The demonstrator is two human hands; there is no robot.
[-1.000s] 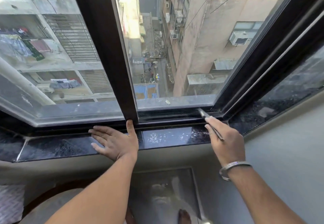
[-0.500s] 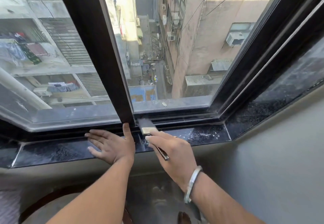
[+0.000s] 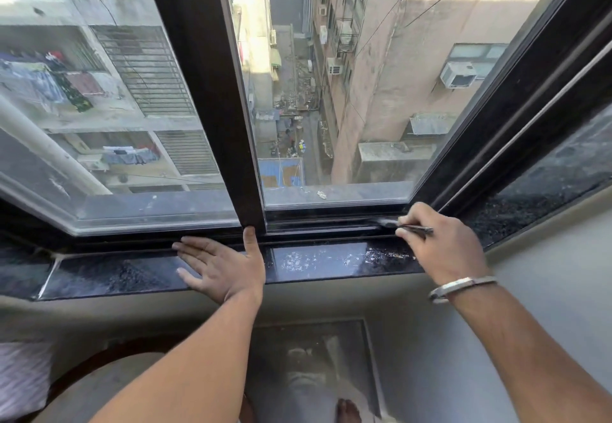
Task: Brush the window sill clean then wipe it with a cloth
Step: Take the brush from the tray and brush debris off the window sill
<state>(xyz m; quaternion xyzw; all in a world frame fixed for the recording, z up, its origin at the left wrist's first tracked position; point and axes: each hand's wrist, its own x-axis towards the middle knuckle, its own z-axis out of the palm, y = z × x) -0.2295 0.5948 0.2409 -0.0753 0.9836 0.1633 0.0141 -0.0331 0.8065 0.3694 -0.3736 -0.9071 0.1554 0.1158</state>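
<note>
Looking down from head height at a dark, polished window sill [image 3: 318, 262] that runs across the view, with a dark-framed window [image 3: 212, 91] above it and an alley between buildings far below the glass

The left hand [image 3: 222, 267] lies flat on the sill near the middle, palm down, fingers spread and holding nothing; its thumb points up and touches the base of the upright frame bar

The right hand [image 3: 440, 243] is near the right corner of the sill, where the frame angles away. Its fingers are closed around a thin dark brush [image 3: 407, 226], held like a pen. Only a short piece of the handle and a blurred grey tip show; the rest is hidden inside the hand. The tip sits in the track channel [image 3: 331, 220] just behind the sill, though contact is hard to make out. A metal bangle [image 3: 462, 287] circles the right wrist

Pale specks and streaks of dust [image 3: 334, 258] lie on the sill between the two hands, thickest toward the right hand. The sill's left end is dim and cut off by the edge of the view

No cloth is visible. Below the sill are a grey wall [image 3: 546, 306] and, blurred at the bottom edge, a bare foot [image 3: 347, 411]
</note>
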